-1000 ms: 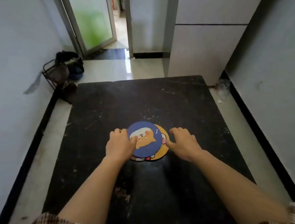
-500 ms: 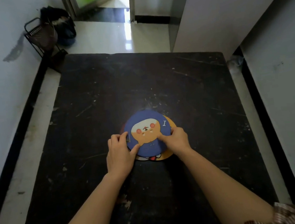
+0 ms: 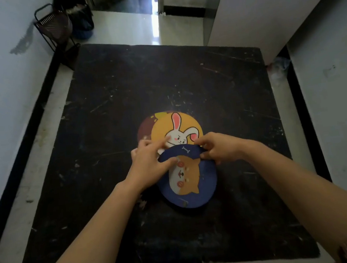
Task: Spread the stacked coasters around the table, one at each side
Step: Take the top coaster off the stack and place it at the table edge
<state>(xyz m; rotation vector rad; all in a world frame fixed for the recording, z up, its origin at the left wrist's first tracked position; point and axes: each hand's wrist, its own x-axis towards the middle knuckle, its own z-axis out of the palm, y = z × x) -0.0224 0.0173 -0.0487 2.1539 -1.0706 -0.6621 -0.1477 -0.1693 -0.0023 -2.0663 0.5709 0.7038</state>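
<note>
A round blue coaster [image 3: 190, 183] with an orange dog picture is off the stack, nearer to me than the rest, its far edge lifted. My right hand [image 3: 218, 147] pinches that far edge. My left hand [image 3: 150, 164] has its thumb on the blue coaster and its fingers spread on the stack. The yellow coaster [image 3: 176, 126] with a white rabbit now tops the stack at the middle of the black table [image 3: 121, 98]. A dark red coaster [image 3: 144, 128] peeks out at the stack's left.
A white cabinet [image 3: 262, 8] stands off the table's far right corner. A black wire basket [image 3: 54, 26] and a dark bag [image 3: 78, 16] sit on the floor at the far left. Walls run close along both sides of the table.
The blue coaster has come off the stack towards me, uncovering the yellow rabbit coaster. My right hand went from resting beside the stack to pinching the blue coaster's edge. The camera tilted down.
</note>
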